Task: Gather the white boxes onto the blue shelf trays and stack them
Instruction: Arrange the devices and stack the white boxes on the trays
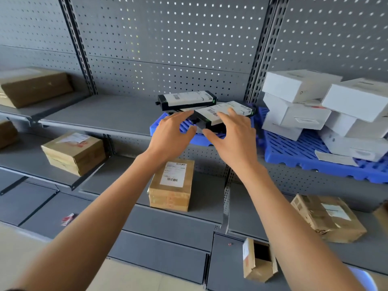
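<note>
Now both hands reach to the near flat box [222, 114] lying on the small blue tray [201, 137]. Left hand [172, 135] and right hand [233, 135] are spread, holding nothing, probably to straighten it. White boxes [298, 101] lean stacked on the right blue tray [294, 152].

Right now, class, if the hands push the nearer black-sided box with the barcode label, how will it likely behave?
The nearer black box has flat faces and sharp edges, so it would probably slide, not roll. It looks rigid, so it should keep its shape. It lies on the slatted blue tray, whose ribs might snag an edge.
</note>
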`<action>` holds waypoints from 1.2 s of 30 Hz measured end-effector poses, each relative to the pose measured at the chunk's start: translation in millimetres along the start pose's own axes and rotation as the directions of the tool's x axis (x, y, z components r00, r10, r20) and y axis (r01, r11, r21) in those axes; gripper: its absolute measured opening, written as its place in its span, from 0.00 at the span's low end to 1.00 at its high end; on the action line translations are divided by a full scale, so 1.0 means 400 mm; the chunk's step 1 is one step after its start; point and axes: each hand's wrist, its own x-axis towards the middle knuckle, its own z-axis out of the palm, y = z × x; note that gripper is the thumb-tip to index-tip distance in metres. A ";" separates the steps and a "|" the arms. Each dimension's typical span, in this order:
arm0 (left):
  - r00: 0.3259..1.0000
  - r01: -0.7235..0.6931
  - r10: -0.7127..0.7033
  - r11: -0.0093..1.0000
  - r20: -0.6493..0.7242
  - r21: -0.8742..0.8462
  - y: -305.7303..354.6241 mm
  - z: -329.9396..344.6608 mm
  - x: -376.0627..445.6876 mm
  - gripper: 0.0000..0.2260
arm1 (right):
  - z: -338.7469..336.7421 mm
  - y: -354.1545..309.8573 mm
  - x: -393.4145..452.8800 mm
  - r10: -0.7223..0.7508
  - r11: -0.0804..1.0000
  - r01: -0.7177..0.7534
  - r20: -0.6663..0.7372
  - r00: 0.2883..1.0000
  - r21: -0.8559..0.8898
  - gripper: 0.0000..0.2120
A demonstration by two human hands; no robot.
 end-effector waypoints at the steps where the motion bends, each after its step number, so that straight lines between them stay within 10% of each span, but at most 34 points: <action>1: 1.000 -0.011 0.011 1.000 0.010 0.000 -0.007 0.009 0.012 0.22 | 0.003 0.002 0.005 -0.002 1.000 0.002 -0.008 1.000 0.007 0.30; 14: 0.975 -0.204 0.188 0.968 -0.115 -0.144 -0.049 0.053 0.132 0.14 | -0.013 0.043 0.044 0.136 0.950 -0.137 0.024 0.990 0.280 0.22; 36: 0.955 -0.250 0.275 0.948 0.113 -0.198 -0.027 0.120 0.169 0.23 | -0.026 0.088 0.046 0.200 0.931 -0.194 0.012 0.980 0.310 0.19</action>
